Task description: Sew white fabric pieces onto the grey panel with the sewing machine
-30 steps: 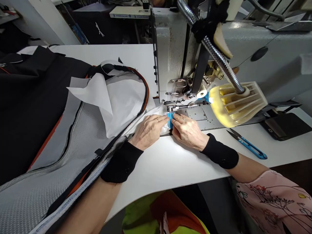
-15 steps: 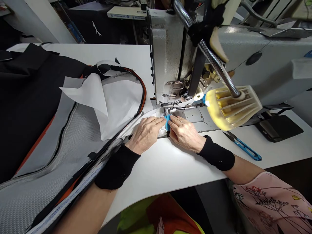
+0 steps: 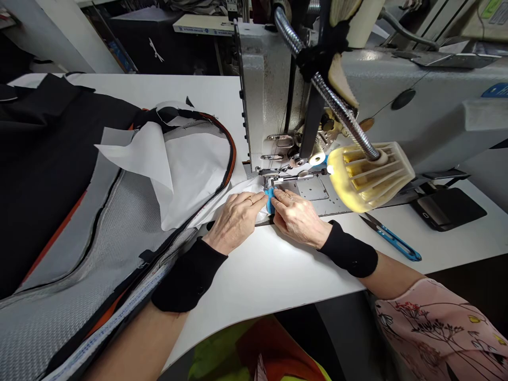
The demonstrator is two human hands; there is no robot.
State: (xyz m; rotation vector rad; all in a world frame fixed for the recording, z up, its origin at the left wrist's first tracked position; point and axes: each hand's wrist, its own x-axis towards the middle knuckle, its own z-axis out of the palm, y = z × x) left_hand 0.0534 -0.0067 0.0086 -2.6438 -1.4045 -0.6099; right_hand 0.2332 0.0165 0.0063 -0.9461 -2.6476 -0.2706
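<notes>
A blue fabric strip (image 3: 270,201) lies under the presser foot (image 3: 269,182) of the sewing machine (image 3: 264,90), on top of white fabric (image 3: 248,186). From the left, my left hand (image 3: 237,219) lies flat on the white fabric, fingers stretched out, tips at the strip's left edge. My right hand (image 3: 297,218) has its fingers bent and closed on the strip's right edge, the thumb partly tucked beneath. The white fabric joins a large grey and black piece (image 3: 119,222) with orange-trimmed edges, spread over the left of the table. The needle tip is too small to make out.
A lit lamp (image 3: 369,174) on a flexible metal neck hangs right of the needle area. Blue thread snips (image 3: 392,236) lie on the white table (image 3: 246,280), near a black flat device (image 3: 448,209). The table's front edge curves close to my body.
The view has shifted slightly, so the machine and lamp sit a little further left. Both hands keep nearly the same place at the blue strip.
</notes>
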